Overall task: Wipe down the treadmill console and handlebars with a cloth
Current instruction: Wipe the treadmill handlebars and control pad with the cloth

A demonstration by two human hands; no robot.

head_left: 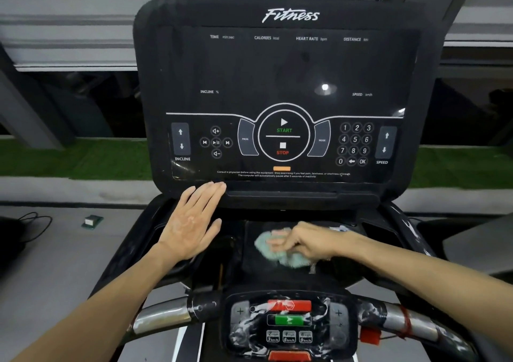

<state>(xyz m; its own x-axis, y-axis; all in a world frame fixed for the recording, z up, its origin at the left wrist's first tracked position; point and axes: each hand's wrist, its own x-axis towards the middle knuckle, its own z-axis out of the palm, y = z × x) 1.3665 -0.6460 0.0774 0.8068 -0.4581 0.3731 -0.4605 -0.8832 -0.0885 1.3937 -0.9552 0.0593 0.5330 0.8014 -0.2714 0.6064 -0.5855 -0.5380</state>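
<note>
Nearest me, along the frame's bottom, the handlebars (163, 317) look smeared, so I judge them not yet wiped. At centre my right hand (305, 243) presses the teal cloth (266, 246) onto the tray (249, 270), fingers curled round it for rubbing. Left of centre my left hand (191, 222) lies flat, fingers straight, by the lower edge of the console (277, 70), likely to steady me.

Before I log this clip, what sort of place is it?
Probably a gym: a treadmill console marked Fitness, with START and STOP keys, and metal handlebars below.
</note>
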